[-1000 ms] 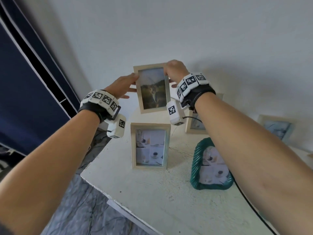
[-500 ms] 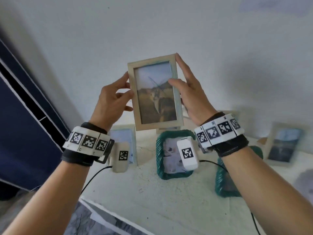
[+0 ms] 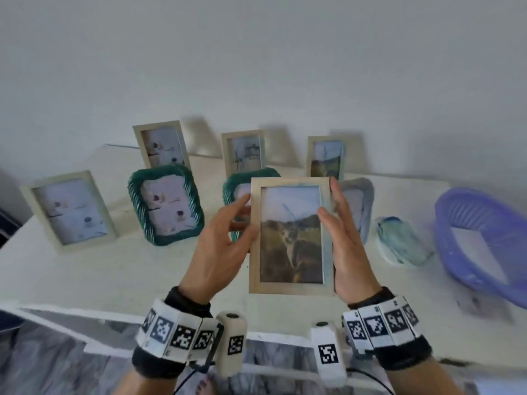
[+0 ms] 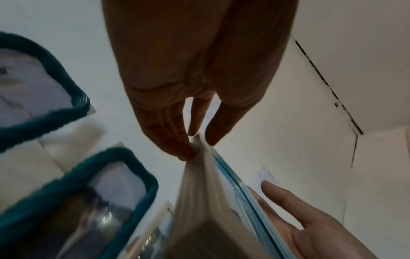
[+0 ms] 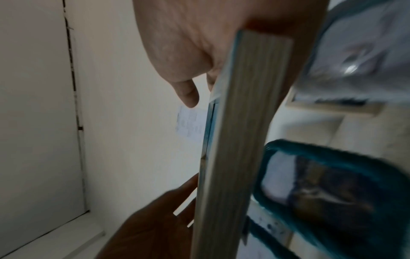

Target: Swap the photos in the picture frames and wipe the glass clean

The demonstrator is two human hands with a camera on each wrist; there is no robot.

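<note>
No words, brand names or numbers are showing clearly enough to read anywhere in these views. The only signs are the black-and-white square code patterns: a row of them is running round the band on the left wrist (image 3: pixel 174 333), another row is running round the band on the right wrist (image 3: pixel 382 323), and one more is sitting on each small white camera block (image 3: pixel 235 344) hanging below the wrists. A small pale slip of paper (image 5: pixel 189 122) is showing faint grey print on the wall, too blurred to make out.
</note>
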